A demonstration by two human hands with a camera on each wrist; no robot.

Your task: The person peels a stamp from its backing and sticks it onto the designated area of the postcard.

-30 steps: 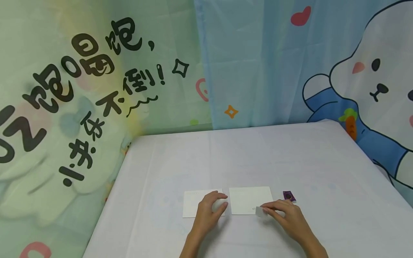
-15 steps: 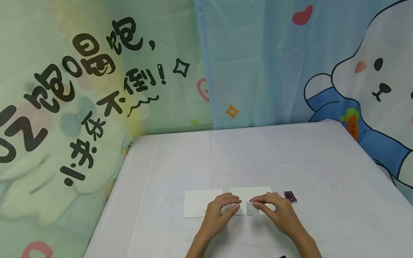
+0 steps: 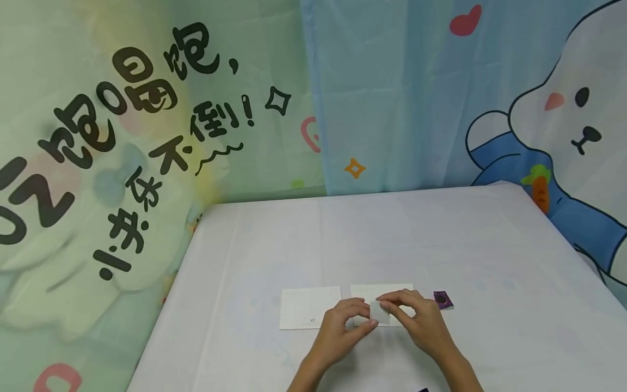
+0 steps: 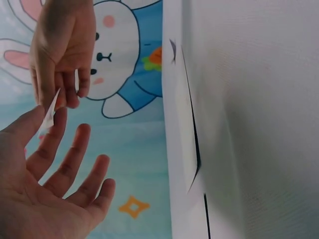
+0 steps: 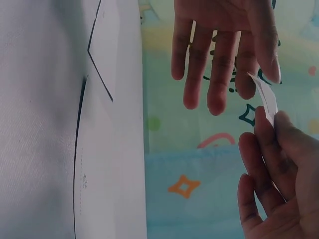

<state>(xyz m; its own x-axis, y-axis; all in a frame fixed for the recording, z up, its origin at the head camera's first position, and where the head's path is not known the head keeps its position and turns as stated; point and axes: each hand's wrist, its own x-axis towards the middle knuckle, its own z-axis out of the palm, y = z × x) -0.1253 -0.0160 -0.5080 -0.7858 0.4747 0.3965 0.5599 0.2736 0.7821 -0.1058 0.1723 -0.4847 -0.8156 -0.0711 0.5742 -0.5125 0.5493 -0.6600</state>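
My right hand (image 3: 416, 321) pinches a small white square of paper (image 3: 379, 313) between thumb and index finger, above a white card (image 3: 382, 291). Just left of it is my left hand (image 3: 343, 329), its fingers spread and loosely bent. In the right wrist view the paper's upper tip (image 5: 267, 99) reaches between the left thumb and index finger, which stand apart. The left wrist view shows the paper (image 4: 51, 117) edge-on, close to the left fingertips. A second white card (image 3: 308, 308), with a tiny mark near its lower edge, lies left of the hands.
A small purple packet (image 3: 443, 300) with a dark round print lies right of the cards. The corner of a dark thing (image 3: 424, 390) shows at the bottom edge. A white cloth (image 3: 303, 239) covers the table, and printed curtains (image 3: 362, 98) hang behind and at the left.
The right hand has carried the paper square leftward from the right card's lower right corner to over its middle. The left hand has moved right to meet it, uncovering the left card.
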